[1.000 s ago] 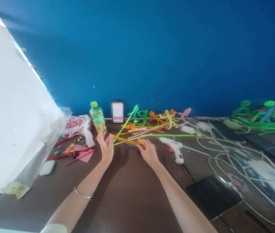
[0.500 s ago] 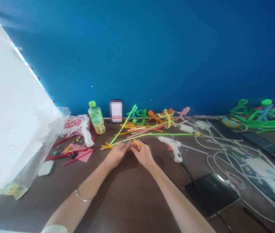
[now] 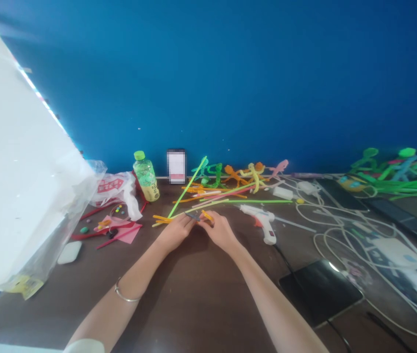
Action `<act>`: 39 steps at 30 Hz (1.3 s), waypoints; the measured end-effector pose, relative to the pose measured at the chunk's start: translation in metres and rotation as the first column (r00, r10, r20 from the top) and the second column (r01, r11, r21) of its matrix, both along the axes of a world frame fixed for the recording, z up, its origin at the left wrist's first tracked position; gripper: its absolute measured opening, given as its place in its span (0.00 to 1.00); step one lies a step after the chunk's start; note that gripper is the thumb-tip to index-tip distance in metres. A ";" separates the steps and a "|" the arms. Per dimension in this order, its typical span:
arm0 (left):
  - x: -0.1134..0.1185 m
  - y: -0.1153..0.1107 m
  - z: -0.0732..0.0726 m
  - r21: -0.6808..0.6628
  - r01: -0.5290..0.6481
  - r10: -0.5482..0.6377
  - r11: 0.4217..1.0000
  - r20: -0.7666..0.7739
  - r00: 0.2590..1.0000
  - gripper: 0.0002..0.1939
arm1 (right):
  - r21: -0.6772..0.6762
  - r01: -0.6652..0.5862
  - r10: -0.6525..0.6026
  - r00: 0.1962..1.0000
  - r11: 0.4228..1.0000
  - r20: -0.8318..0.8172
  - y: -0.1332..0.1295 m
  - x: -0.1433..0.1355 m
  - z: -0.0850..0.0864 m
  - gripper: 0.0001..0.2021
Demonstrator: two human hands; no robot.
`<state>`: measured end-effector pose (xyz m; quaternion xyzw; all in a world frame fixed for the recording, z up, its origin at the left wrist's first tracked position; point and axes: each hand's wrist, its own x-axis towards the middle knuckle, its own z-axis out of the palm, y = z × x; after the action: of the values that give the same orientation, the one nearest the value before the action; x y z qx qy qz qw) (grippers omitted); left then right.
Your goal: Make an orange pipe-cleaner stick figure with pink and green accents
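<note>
You have the green-capped bottle [image 3: 146,179] upright, well left of the glue gun [image 3: 265,223]. Closer to the gun, ends of orange fuzzy stems [image 3: 162,219] protrude over the tabletop [image 3: 194,294] beside your left hand [image 3: 174,232]. Its fingers curl downward; whether that grip clenches the stems cannot be confirmed. Next toward the gun, a dark tool [image 3: 193,215] shows at your fingertips, held or resting undetermined. Your right hand [image 3: 219,231], just left of the gun, pinches a bent orange piece [image 3: 207,216]. Assessment: likely light, soft-napped, bendable, hardly slippery; grasp it mid-length, clear of possibly sharp wire tips.
</note>
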<state>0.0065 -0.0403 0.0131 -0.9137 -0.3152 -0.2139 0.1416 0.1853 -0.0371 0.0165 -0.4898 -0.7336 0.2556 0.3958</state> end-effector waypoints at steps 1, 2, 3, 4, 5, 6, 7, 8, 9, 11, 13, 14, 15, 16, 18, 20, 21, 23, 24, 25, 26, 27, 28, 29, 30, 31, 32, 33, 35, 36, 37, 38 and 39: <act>0.000 0.000 -0.001 0.006 0.004 -0.004 1.000 0.004 1.000 0.13 | 0.004 -0.002 0.002 1.000 1.000 0.001 0.000 0.000 -0.001 0.04; 0.001 0.001 -0.002 0.009 0.008 -0.008 1.000 0.010 1.000 0.13 | 0.008 -0.003 0.003 1.000 1.000 0.002 0.001 0.000 -0.002 0.04; 0.001 0.001 -0.003 0.009 0.010 -0.010 1.000 0.018 1.000 0.13 | 0.010 -0.005 0.005 1.000 1.000 0.002 0.001 0.001 -0.003 0.04; 0.001 0.002 -0.004 0.004 0.013 -0.013 1.000 0.028 1.000 0.13 | 0.011 -0.007 0.007 1.000 1.000 0.001 0.002 0.001 -0.003 0.04; 0.002 0.002 -0.004 -0.005 0.015 -0.015 1.000 0.038 0.999 0.13 | 0.010 -0.010 0.010 1.000 1.000 -0.001 0.002 0.001 -0.003 0.04; 0.002 0.002 -0.004 -0.017 0.017 -0.016 1.000 0.046 0.999 0.13 | 0.007 -0.014 0.014 1.000 1.000 -0.005 0.002 0.001 -0.003 0.04; 0.002 0.001 -0.003 -0.032 0.018 -0.016 0.999 0.054 0.998 0.13 | 0.003 -0.019 0.020 1.000 1.000 -0.010 0.002 0.000 -0.003 0.05; 0.003 0.001 -0.002 -0.046 0.018 -0.015 0.999 0.063 0.998 0.13 | 0.000 -0.024 0.024 1.000 1.000 -0.014 0.001 0.000 -0.002 0.05; 0.003 0.000 0.000 -0.058 0.019 -0.015 0.998 0.074 0.997 0.13 | -0.002 -0.026 0.026 1.000 1.000 -0.017 0.001 0.000 -0.002 0.05; 0.003 -0.001 0.002 -0.074 0.026 -0.019 0.997 0.101 0.995 0.13 | 0.002 -0.021 0.021 1.000 1.000 -0.023 0.000 0.000 -0.001 0.06; 0.003 -0.002 0.003 -0.079 0.023 -0.013 0.997 0.129 0.992 0.13 | 0.009 -0.010 0.011 0.999 1.000 -0.039 -0.002 -0.001 0.000 0.05; 0.003 -0.002 0.002 -0.075 0.009 0.002 0.997 0.140 0.990 0.12 | 0.006 -0.005 0.006 0.998 1.000 -0.056 -0.002 -0.002 0.001 0.05; 0.003 -0.001 0.001 -0.067 -0.017 0.027 0.998 0.152 0.988 0.12 | -0.001 0.003 -0.003 0.996 1.000 -0.085 -0.002 -0.003 0.002 0.05; 0.002 -0.001 0.000 -0.057 -0.051 0.060 0.997 0.166 0.984 0.11 | -0.010 0.017 -0.018 0.991 1.000 -0.133 -0.002 -0.004 0.003 0.05; 0.002 0.000 -0.002 -0.037 -0.123 0.128 0.992 0.212 0.969 0.10 | -0.036 0.060 -0.068 0.955 0.998 -0.288 -0.001 -0.006 0.005 0.07; 0.002 0.000 -0.004 -0.028 -0.169 0.170 0.985 0.282 0.944 0.10 | -0.069 0.132 -0.149 0.862 0.989 -0.485 0.001 -0.007 0.006 0.11; 0.002 0.001 -0.004 -0.030 -0.181 0.181 0.983 0.319 0.930 0.10 | -0.091 0.174 -0.194 0.798 0.981 -0.571 0.002 -0.006 0.005 0.14; 0.003 0.000 -0.003 -0.048 -0.193 0.196 0.980 0.385 0.902 0.10 | -0.136 0.263 -0.282 0.670 0.955 -0.686 0.005 -0.004 0.003 0.19; 0.003 0.000 -0.002 -0.064 -0.196 0.205 0.978 0.412 0.888 0.10 | -0.155 0.310 -0.323 0.618 0.938 -0.717 0.006 -0.002 0.002 0.21; 0.003 0.000 -0.002 -0.079 -0.200 0.214 0.977 0.435 0.874 0.10 | -0.166 0.354 -0.356 0.583 0.920 -0.730 0.007 0.001 0.001 0.22; 0.003 0.000 -0.002 -0.093 -0.204 0.224 0.974 0.455 0.862 0.09 | -0.162 0.402 -0.385 0.571 0.901 -0.725 0.008 0.004 0.000 0.22; 0.003 0.000 -0.002 -0.102 -0.212 0.234 0.972 0.472 0.850 0.09 | -0.137 0.458 -0.412 0.580 0.878 -0.703 0.009 0.007 0.000 0.23; 0.003 0.000 -0.003 -0.106 -0.222 0.245 0.969 0.485 0.839 0.08 | -0.081 0.524 -0.438 0.607 0.848 -0.663 0.009 0.010 0.000 0.23; 0.002 0.000 -0.004 -0.110 -0.237 0.260 0.965 0.491 0.831 0.08 | 0.012 0.585 -0.461 0.651 0.811 -0.603 0.009 0.012 0.001 0.23; 0.002 0.001 -0.005 -0.113 -0.255 0.277 0.960 0.494 0.824 0.07 | 0.138 0.621 -0.476 0.708 0.772 -0.522 0.007 0.013 0.002 0.22; 0.002 0.001 -0.006 -0.116 -0.273 0.294 0.955 0.493 0.819 0.07 | 0.281 0.618 -0.484 0.767 0.734 -0.421 0.005 0.013 0.004 0.20; 0.001 0.001 -0.007 -0.116 -0.286 0.305 0.951 0.492 0.815 0.06 | 0.418 0.563 -0.475 0.826 0.713 -0.303 0.002 0.012 0.006 0.17; 0.001 0.002 -0.008 -0.111 -0.290 0.306 0.951 0.496 0.813 0.06 | 0.528 0.459 -0.440 0.882 0.714 -0.170 -0.002 0.009 0.007 0.15; 0.001 0.002 -0.009 -0.092 -0.263 0.272 0.960 0.511 0.816 0.05 | 0.621 0.188 -0.305 0.948 0.761 0.087 -0.010 -0.001 0.009 0.15; 0.001 0.002 -0.010 -0.080 -0.233 0.240 0.969 0.516 0.822 0.05 | 0.618 0.078 -0.236 0.955 0.783 0.178 -0.012 -0.006 0.009 0.16; 0.001 0.001 -0.010 -0.069 -0.197 0.204 0.978 0.516 0.832 0.05 | 0.601 0.008 -0.189 0.953 0.799 0.239 -0.014 -0.010 0.009 0.17; 0.002 0.001 -0.010 -0.060 -0.159 0.167 0.985 0.514 0.842 0.06 | 0.580 -0.032 -0.160 0.948 0.814 0.277 -0.015 -0.014 0.008 0.17; 0.002 0.001 -0.010 -0.055 -0.123 0.134 0.991 0.510 0.849 0.06 | 0.562 -0.042 -0.151 0.944 0.826 0.293 -0.015 -0.016 0.007 0.17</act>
<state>0.0081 -0.0398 0.0036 -0.8020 -0.4041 -0.4361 0.0572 0.1689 -0.0523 0.0232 -0.4082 -0.8165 -0.0665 0.4029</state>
